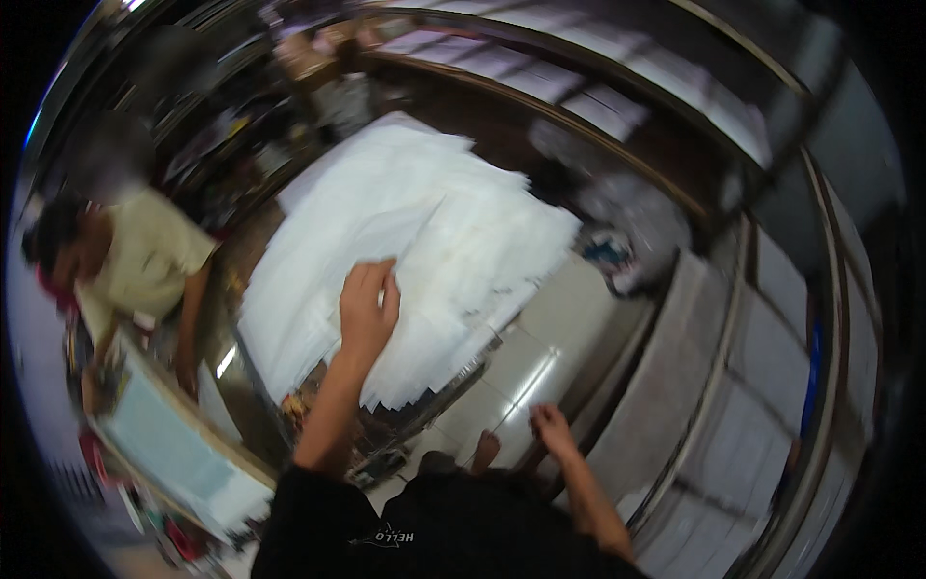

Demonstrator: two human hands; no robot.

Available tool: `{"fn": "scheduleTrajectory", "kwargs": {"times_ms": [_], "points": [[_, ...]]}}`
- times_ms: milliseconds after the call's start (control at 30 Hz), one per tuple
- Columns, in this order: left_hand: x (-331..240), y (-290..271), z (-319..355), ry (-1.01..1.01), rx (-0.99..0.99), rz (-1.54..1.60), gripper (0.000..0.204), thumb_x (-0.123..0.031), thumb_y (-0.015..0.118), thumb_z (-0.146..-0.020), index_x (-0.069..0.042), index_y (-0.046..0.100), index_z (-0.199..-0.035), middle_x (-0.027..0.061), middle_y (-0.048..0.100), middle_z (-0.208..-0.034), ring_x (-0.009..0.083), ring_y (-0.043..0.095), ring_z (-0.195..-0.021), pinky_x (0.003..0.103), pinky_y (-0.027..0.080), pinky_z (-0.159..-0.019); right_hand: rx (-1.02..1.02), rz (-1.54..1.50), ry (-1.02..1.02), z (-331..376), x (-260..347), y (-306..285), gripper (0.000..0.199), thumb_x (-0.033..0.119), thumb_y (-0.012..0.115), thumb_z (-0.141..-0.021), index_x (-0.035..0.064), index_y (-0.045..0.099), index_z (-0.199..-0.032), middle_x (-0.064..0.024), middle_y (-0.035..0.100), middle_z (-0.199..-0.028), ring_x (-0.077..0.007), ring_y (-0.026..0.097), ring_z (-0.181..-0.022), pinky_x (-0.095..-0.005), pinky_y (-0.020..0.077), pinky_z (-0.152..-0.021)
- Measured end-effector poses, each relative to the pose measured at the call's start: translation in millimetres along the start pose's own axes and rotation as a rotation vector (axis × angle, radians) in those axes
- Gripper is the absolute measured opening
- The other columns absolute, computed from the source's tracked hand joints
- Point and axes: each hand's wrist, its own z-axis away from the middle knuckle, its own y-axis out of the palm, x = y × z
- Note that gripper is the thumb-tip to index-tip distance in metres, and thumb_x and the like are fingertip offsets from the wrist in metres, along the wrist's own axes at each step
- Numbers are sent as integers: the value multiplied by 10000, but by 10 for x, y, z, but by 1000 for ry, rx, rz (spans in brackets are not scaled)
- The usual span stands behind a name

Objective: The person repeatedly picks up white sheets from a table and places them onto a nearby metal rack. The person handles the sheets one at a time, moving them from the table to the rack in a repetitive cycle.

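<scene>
A wide, uneven pile of thin white sheets point(482, 246) spreads over a table in front of me, with ragged, overlapping edges. My left hand point(369, 301) reaches over the middle of the pile. Its fingers are bent together at the edge of a sheet point(391, 232) that looks slightly raised, and they seem to pinch it; blur hides the exact contact. My right hand point(551, 427) hangs off to the right of the pile, above the tiled floor. Its fingers are curled in, and I see nothing held in them.
At the left a co-worker in a yellow shirt point(154, 241) leans over a framed pale blue-green panel point(169, 434). Racks with flat white sheets point(714, 405) stand along the right, and a shelf point(540, 82) runs behind. Clear plastic bags point(641, 217) lie past the pile's right corner.
</scene>
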Motion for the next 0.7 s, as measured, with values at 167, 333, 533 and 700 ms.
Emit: {"fn": "scheduleTrajectory", "kwargs": {"times_ms": [167, 333, 533, 700], "points": [[-867, -10, 965, 141, 178, 240, 268, 86, 654, -801, 5, 678, -1055, 142, 638, -924, 312, 597, -813, 409, 464, -727, 156, -366, -490, 984, 1510, 458, 509, 226, 614, -1009, 129, 376, -1449, -32, 535, -1089, -77, 542, -846, -239, 488, -708], [-1338, -97, 1799, 353, 404, 452, 305, 57, 677, -802, -4, 663, -1101, 130, 637, -947, 301, 590, -824, 407, 454, -745, -159, -168, -664, 1834, 1370, 729, 345, 225, 573, -1014, 47, 525, -1306, -103, 614, -1025, -129, 597, -819, -287, 481, -719], [-1573, -714, 2860, 592, 717, 679, 324, 53, 686, -797, -17, 652, -1112, 128, 644, -979, 307, 604, -882, 400, 454, -771, -667, 50, -363, 2910, 189, 1331, 274, 300, 599, -976, 39, 668, -1019, -108, 686, -829, -197, 659, -800, -349, 474, -765], [-1900, -1312, 3467, 714, 836, 784, 330, -21, 707, -807, -32, 662, -1134, 93, 638, -979, 267, 594, -869, 408, 424, -770, -764, -81, -155, 3884, -254, 1576, 201, 244, 656, -900, 65, 702, -977, -108, 710, -815, -229, 677, -750, -357, 495, -669]]}}
